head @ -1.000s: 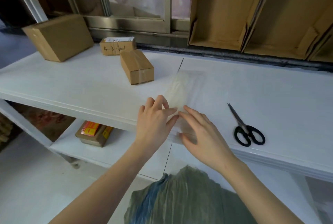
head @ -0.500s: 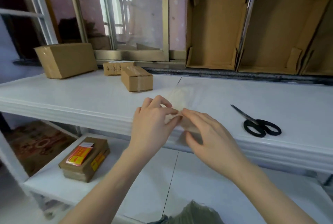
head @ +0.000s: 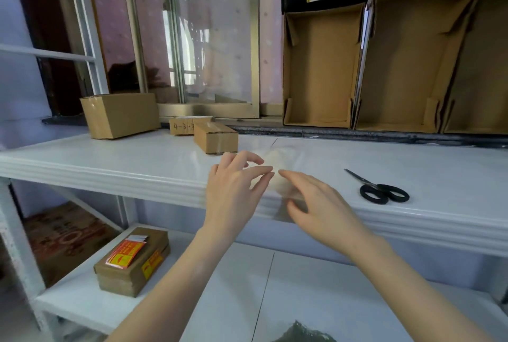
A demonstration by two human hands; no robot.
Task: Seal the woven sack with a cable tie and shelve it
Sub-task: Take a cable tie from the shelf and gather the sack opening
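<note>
A clear plastic packet of pale cable ties [head: 280, 160] lies on the white shelf top [head: 137, 160], its near end at the front edge. My left hand [head: 236, 187] rests its fingertips on the packet's near left corner. My right hand [head: 316, 204] lies over the near right part, thumb under the edge. Whether either hand pinches the packet is unclear. A dark green top of the woven sack [head: 302, 334] shows at the bottom edge.
Black scissors [head: 383, 191] lie to the right on the shelf top. Three cardboard boxes [head: 121, 114] [head: 215, 136] [head: 181, 125] stand at the back left. Open cardboard bins [head: 321, 66] line the back right. A taped box [head: 132, 259] sits on the lower shelf.
The view has tilted up, so the sack has dropped almost out of sight. Both hands stay on the near end of the packet, fingers slightly more spread.
</note>
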